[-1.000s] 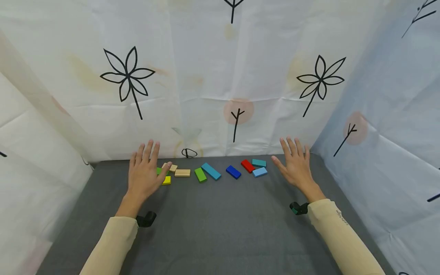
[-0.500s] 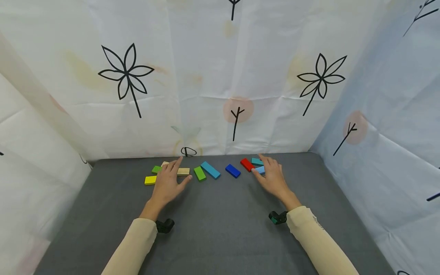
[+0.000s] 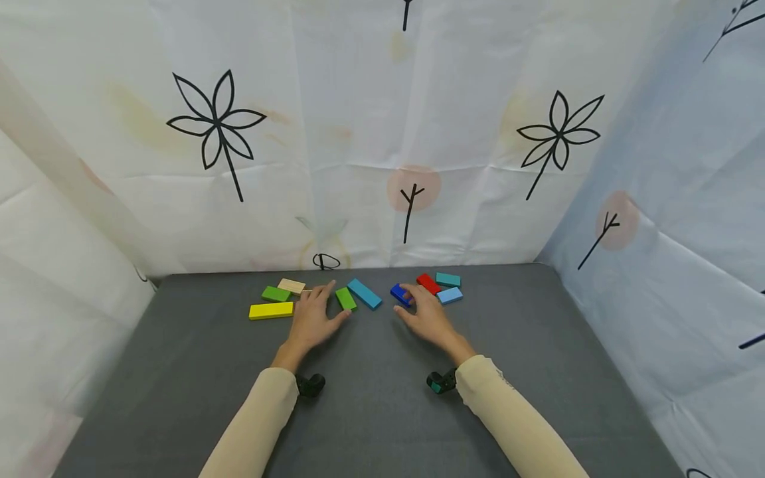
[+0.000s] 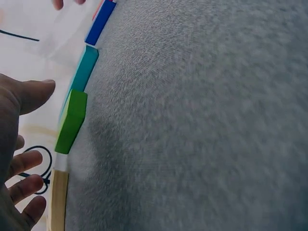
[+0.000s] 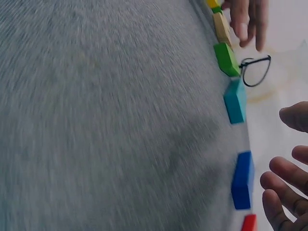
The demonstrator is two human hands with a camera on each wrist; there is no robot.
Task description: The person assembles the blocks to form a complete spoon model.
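"Sleeves (image 3: 254, 425) nearest?"
"Beige ones. Then left hand (image 3: 312, 322) and right hand (image 3: 429, 320), fingers parted, holding nothing."
"Over what?"
"The left hovers above a wooden block (image 4: 59, 201), with a green block (image 3: 345, 299) just beside; the right, above a dark blue block (image 5: 242, 182)."
"Beyond?"
"A red block (image 3: 427, 284), then white cloth (image 3: 358, 99) with black drawings."

No text, label or number can be read (the black lines (image 3: 217, 123) on the backdrop (image 3: 358, 86) draw plants).
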